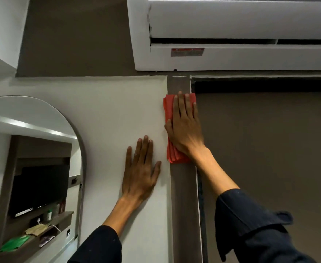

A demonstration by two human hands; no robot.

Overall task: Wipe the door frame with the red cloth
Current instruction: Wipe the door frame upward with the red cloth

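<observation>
The door frame (pixel 183 186) is a dark brown upright strip between the white wall and the brown door. A folded red cloth (pixel 168 111) lies flat on the frame near its top corner. My right hand (pixel 184 126) presses flat on the cloth, fingers pointing up and slightly apart, pinning it against the frame. Red folds stick out to the left of the hand and below the wrist. My left hand (pixel 141 169) rests flat and empty on the white wall (pixel 118 111), just left of the frame and lower than the cloth.
A white air conditioner (pixel 231 33) hangs right above the door top. The brown door (pixel 269 158) fills the right side. An arched mirror (pixel 42 168) sits on the wall at the left, reflecting a television and shelves.
</observation>
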